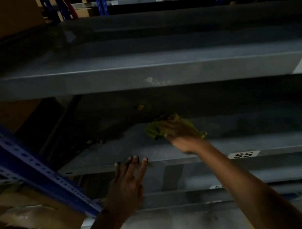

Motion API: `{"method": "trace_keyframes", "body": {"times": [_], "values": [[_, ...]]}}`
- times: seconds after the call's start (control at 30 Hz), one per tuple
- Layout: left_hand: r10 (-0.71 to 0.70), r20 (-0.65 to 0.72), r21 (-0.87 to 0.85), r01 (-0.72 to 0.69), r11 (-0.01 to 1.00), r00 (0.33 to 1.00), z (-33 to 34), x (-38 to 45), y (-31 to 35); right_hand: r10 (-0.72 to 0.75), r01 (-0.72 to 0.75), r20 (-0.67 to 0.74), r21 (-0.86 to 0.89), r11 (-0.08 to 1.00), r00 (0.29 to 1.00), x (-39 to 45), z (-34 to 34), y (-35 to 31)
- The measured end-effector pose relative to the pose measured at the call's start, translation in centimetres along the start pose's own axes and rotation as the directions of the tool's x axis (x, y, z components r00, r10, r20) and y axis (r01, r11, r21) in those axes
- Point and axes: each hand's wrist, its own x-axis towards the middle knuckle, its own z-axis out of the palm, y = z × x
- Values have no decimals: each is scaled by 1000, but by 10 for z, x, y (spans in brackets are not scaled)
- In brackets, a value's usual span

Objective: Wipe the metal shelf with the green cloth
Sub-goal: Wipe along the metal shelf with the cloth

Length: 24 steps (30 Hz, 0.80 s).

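Straight left-hand (126, 182) fingertips are rested on the metal shelf (113, 151) edge; the green cloth (158, 129) is pressed down under the right hand (180, 130).

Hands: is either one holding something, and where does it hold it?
The right hand presses the green cloth on the shelf, covering its middle. The left hand only rests its fingers on the shelf's front edge.

The head view is dim and grainy throughout. The brightest patches are the front lip of the upper grey shelf (144, 76) and a pale glare at six o'clock. Deep shadow fills the recess behind the green cloth (156, 129) and the corners at eleven and one o'clock. The blue upright (36, 169) at eight o'clock bends with wide-angle distortion. Edges look soft, the S5 label (243, 155) slightly smeared.
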Motion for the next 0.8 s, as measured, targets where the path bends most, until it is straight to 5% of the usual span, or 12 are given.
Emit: {"method": "trace_keyframes", "body": {"times": [0.07, 0.27, 0.43, 0.63, 0.8], "values": [[5, -2, -5, -5, 1000, 1000, -2, -1, -1, -86, 86, 26, -24, 996, 996, -5, 10, -5], [-55, -9, -43, 54, 998, 998, -9, -10, -15, 157, -157, 9, -28, 987, 988, 27, 2, -11], [-307, -100, -69, 301, 951, 946, -27, -33, -69, -47, 45, 31, 55, 997, 998, 38, 21, -59], [-281, -59, -54, 278, 959, 958, -24, -38, -81, -97, 99, -26, 95, 991, 995, 73, 32, -92], [-247, -60, -53, 244, 968, 967, -27, -37, -81, 52, -38, -116, 115, 993, 992, 95, 38, -103]]}}
